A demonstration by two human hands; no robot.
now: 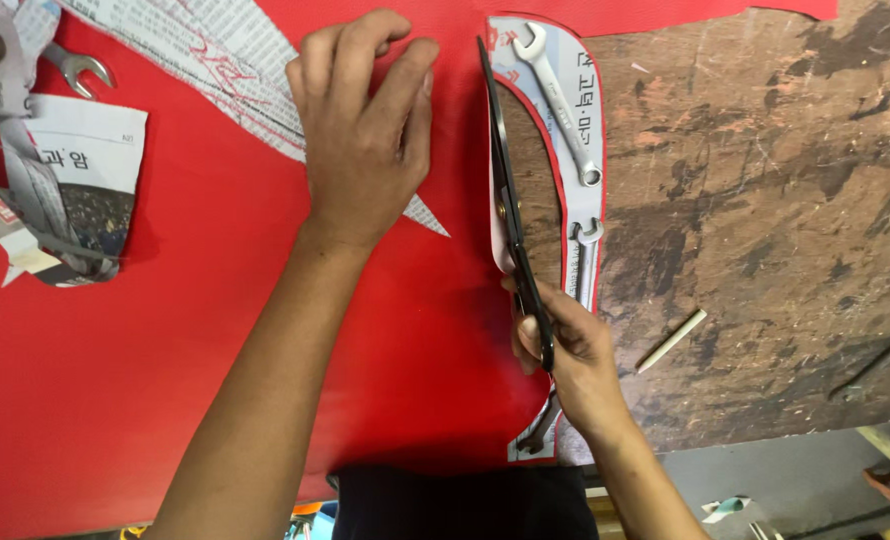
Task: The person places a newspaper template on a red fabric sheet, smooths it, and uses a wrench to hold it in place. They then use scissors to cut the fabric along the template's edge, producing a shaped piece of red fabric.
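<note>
- The right hand (565, 345) is gripping black scissors (510, 200), fingers closed through the handles, blades lying along the red sheet's (215, 350) curved edge.
- The left hand (365, 130) is pressing flat, fingers spread, on the sheet.
- Two spanners (560, 100) are weighing down a paper pattern (585, 80) on the worktop (765, 200).

We note a plain red sheet (215, 340), black scissors (510, 200), silver wrenches (560, 100) at 1 o'clock, grey-printed newspaper pieces (75, 190) at 10 o'clock, and a mottled brown table (765, 220).
</note>
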